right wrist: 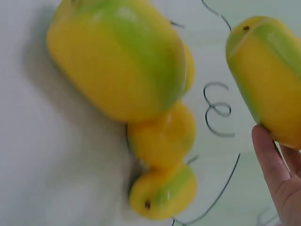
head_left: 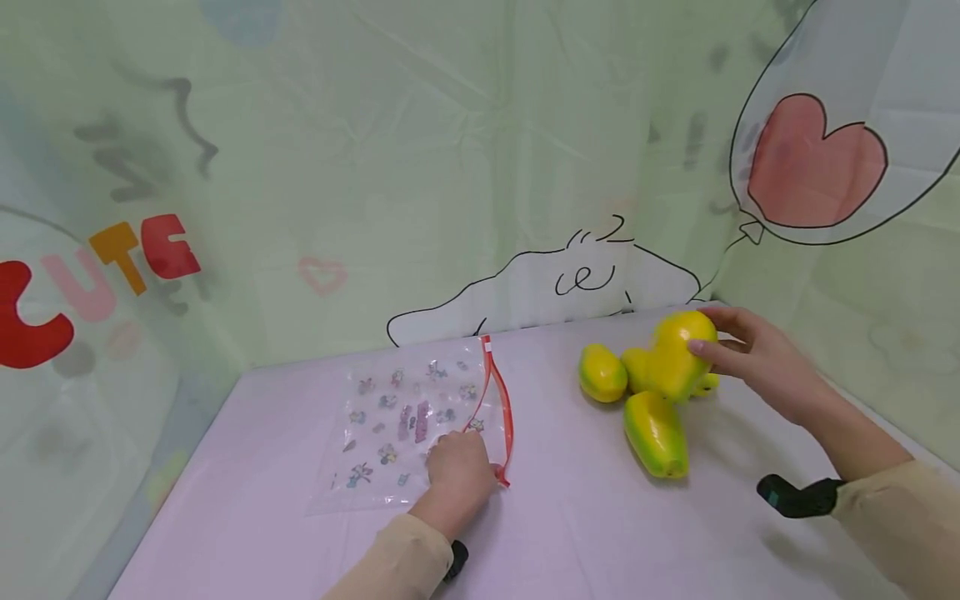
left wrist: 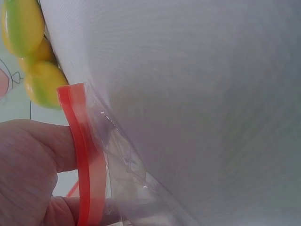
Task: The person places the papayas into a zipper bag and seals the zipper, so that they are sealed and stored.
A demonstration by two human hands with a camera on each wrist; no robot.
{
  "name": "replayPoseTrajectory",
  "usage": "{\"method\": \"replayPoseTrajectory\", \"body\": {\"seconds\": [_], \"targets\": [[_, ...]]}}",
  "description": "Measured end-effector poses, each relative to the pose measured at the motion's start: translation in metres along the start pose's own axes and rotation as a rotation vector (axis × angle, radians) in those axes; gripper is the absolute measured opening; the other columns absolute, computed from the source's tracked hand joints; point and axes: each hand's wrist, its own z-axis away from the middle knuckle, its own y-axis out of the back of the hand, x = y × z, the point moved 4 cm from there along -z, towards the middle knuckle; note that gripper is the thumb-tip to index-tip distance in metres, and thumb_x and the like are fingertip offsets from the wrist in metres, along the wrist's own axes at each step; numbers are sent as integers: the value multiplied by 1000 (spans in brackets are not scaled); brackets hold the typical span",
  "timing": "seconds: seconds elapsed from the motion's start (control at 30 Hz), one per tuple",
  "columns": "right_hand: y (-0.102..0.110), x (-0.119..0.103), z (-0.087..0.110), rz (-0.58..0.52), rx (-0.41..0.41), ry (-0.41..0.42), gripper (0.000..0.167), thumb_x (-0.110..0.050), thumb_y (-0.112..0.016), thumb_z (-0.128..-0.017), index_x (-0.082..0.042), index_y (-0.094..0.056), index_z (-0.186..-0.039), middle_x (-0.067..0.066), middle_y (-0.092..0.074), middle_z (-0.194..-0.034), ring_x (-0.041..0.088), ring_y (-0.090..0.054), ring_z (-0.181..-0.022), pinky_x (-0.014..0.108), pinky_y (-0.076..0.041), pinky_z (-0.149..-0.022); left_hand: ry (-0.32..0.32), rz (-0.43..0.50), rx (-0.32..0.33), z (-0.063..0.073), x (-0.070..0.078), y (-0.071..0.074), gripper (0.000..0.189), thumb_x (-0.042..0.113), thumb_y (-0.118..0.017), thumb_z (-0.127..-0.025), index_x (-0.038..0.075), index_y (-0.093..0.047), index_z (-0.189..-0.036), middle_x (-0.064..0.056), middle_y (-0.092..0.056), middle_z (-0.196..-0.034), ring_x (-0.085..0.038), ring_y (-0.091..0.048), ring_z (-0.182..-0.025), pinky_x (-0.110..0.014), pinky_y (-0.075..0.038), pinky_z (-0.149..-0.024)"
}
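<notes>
A clear zip bag [head_left: 408, 417] with small printed figures and a red zip edge [left wrist: 82, 150] lies flat on the left of the table, its mouth facing right. My left hand [head_left: 461, 467] pinches the near side of that mouth; the left wrist view shows thumb and fingers on either side of the red strip. My right hand [head_left: 765, 358] holds a glossy yellow-green papaya [head_left: 678, 354] above the other fruit, thumb on its near side. Under it lie another papaya [head_left: 656, 435], a smaller yellow-green fruit [head_left: 602, 372] and more fruit partly hidden behind the held one.
A pale lilac cloth covers the table [head_left: 555, 525]. Printed fabric walls [head_left: 420, 167] stand along the back and sides, close behind the fruit. A black wrist strap piece [head_left: 798, 497] juts from the right sleeve.
</notes>
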Motion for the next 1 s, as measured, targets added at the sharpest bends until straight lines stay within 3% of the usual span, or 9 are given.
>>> {"method": "replayPoseTrajectory", "body": {"seconds": [0.17,0.27,0.33,0.4,0.6,0.77,1.0], "targets": [[-30,-25,-17,-107,12,-44,84,-42,-59,-103,4,-15,-158,33,-27,-159,49,-41,-139,9,-53,-82,3,-1,10,0,-2,0,40,33,-87,-80,-3,-73,-92,-15,-67,-81,-27,-61,-74,-38,-56,-72],[-51,-42,-25,-111,-5,-93,89,-44,-61,-101,-1,-11,-161,32,-24,-162,49,-39,-141,31,-55,-101,4,0,26,0,-3,0,41,33,-87,-79,-3,-73,-92,-16,-68,-82,-27,-62,-75,-39,-56,-72],[-66,-51,-30,-96,-19,-115,88,-43,-62,-101,-7,-11,-163,32,-24,-162,48,-39,-141,49,-50,-109,3,-4,38,-1,-3,0,41,33,-88,-79,-3,-73,-91,-16,-68,-82,-28,-63,-75,-40,-56,-71],[-82,-59,-35,-85,-34,-130,85,-40,-62,-101,-11,-13,-165,31,-25,-162,48,-38,-140,60,-42,-113,2,-7,45,-1,-4,0,41,34,-88,-78,-3,-74,-90,-17,-69,-82,-28,-63,-75,-40,-56,-71],[-126,-68,-48,-35,-49,-149,74,-32,-65,-99,-10,-30,-160,25,-41,-153,42,-46,-131,56,-43,-113,12,29,2,-2,-4,-2,39,33,-87,-80,-2,-73,-91,-15,-67,-81,-28,-59,-75,-40,-55,-75],[-154,-66,-52,-45,-53,-176,72,-31,-68,-97,-7,-34,-155,26,-42,-151,40,-49,-129,54,-46,-112,16,59,-49,-3,-3,-2,38,33,-86,-82,-1,-73,-94,-13,-65,-80,-27,-56,-75,-39,-55,-78],[-178,-58,-55,-86,-53,-204,69,-31,-71,-96,-4,-36,-149,26,-43,-149,39,-51,-126,52,-48,-110,2,-29,-9,-2,1,1,39,36,-86,-81,0,-74,-92,-12,-67,-78,-26,-59,-74,-39,-57,-77]]}}
